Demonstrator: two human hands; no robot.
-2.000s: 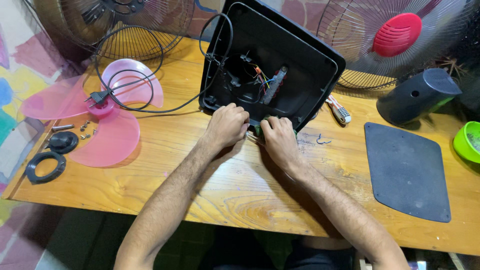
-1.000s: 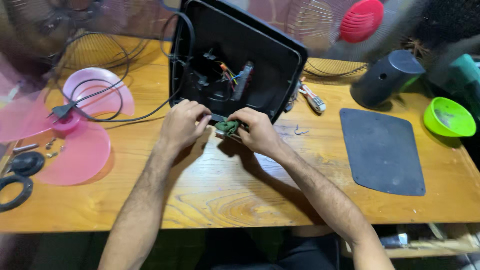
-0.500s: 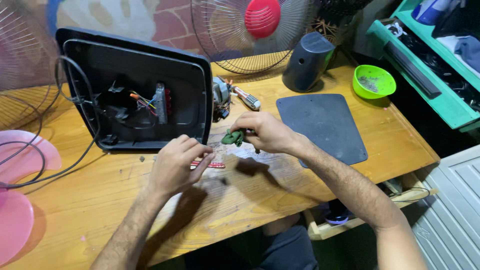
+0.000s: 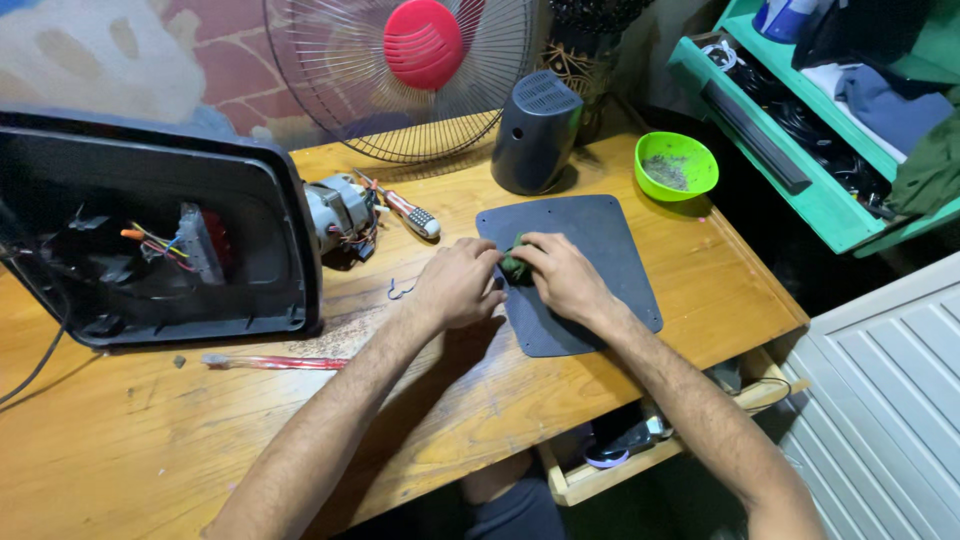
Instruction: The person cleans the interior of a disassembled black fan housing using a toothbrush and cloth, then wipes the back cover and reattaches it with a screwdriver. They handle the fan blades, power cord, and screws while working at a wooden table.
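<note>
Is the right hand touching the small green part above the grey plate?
Touching. The head view shows the right hand with its fingers closed around the small green part, over the grey plate.

**Small fan-repair workshop, cluttered wooden bench**

Scuffed wooden workbench (image 4: 250,440) fills the frame. Left: opened black fan housing (image 4: 150,230) with exposed coloured wires. Beside it, centre, a bare electric motor (image 4: 335,212) and a screwdriver (image 4: 405,210). Top centre: wire fan guard with red hub (image 4: 420,45) leaning against a painted wall. Dark grey motor cover (image 4: 535,130) and flat grey base plate (image 4: 590,270) centre right; green bowl (image 4: 676,165) of small bits. Upper right: teal shelf (image 4: 800,170) stuffed with cables and cloth. Open drawer (image 4: 640,440) under the bench, lower centre.
</note>
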